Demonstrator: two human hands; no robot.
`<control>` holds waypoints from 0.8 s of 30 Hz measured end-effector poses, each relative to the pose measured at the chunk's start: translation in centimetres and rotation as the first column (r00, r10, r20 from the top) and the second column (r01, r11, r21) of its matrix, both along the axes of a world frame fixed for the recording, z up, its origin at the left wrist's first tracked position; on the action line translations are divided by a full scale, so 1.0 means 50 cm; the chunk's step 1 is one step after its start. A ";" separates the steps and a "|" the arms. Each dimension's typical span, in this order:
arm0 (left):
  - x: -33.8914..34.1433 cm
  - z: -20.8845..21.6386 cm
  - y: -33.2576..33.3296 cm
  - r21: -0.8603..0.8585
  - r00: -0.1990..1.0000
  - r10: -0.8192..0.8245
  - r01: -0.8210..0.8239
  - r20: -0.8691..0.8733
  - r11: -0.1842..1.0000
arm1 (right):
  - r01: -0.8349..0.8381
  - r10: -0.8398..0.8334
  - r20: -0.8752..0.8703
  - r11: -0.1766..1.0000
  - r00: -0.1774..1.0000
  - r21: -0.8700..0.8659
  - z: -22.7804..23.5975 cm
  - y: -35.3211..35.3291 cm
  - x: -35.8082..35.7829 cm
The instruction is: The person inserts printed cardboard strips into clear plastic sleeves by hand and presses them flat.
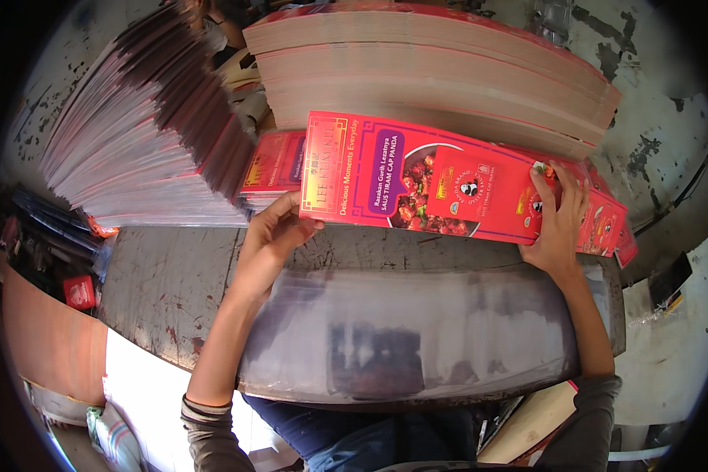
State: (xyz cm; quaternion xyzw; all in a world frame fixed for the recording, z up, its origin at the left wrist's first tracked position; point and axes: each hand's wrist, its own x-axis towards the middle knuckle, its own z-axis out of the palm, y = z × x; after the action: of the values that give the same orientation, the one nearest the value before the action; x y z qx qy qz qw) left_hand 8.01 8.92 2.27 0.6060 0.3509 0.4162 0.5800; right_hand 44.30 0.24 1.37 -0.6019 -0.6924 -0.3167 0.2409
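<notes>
A long red printed cardboard panel (499, 189) with a food picture and a purple patch lies crosswise in front of me, tilted slightly down to the right. At its left end, my left hand (266, 250) pinches the lower corner between thumb and fingers. My right hand (557, 220) grips the other end, fingers over the printed face and thumb at the lower edge. Similar red panels (271, 164) lie in a pile beneath and behind it, showing at both ends. Nearer my body rests a shiny sheet of clear plastic (417, 330), perhaps several layers.
A tall stack of red-edged cardboard (433, 79) stands behind the panel. At the left, many thin sheets (145, 149) are piled in a leaning, fanned heap. The worn grey tabletop (173, 275) shows between them. A small red box (79, 292) sits at the far left.
</notes>
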 end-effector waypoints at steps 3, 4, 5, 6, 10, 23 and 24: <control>0.005 0.003 0.000 0.054 1.000 0.000 0.001 -0.021 0.999 | 0.015 -0.015 0.004 1.000 1.000 0.001 0.008 -0.006 0.001; 0.001 -0.001 0.004 0.142 0.995 0.026 -0.012 -0.096 0.990 | 0.002 -0.002 0.001 1.000 1.000 0.008 0.007 -0.005 0.001; -0.004 -0.003 0.006 0.231 0.984 0.058 -0.018 -0.168 0.973 | -0.010 0.010 -0.001 1.000 1.000 0.016 0.007 -0.005 0.000; -0.011 0.001 0.006 0.232 0.984 0.055 -0.015 -0.168 0.973 | -0.007 0.007 -0.002 1.000 1.000 0.017 0.008 -0.006 -0.004; -0.038 0.014 0.017 0.839 0.565 0.675 0.059 -0.475 0.541 | -0.033 0.033 -0.023 0.999 0.999 -0.020 0.012 -0.014 -0.023; -0.020 0.012 0.013 0.231 0.974 0.200 -0.170 -0.110 0.958 | -0.122 0.111 0.176 0.991 0.978 0.048 0.013 -0.043 -0.080; -0.024 0.006 0.018 0.311 0.967 0.218 -0.168 -0.134 0.935 | -0.120 0.109 0.177 0.992 0.978 0.050 0.007 -0.039 -0.078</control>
State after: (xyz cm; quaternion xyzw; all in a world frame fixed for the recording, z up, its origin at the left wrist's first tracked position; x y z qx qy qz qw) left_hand 6.82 9.80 2.59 0.6815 0.3892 0.4673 0.4071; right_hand 40.41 -1.73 1.71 -0.5236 -0.7342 -0.3744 0.2157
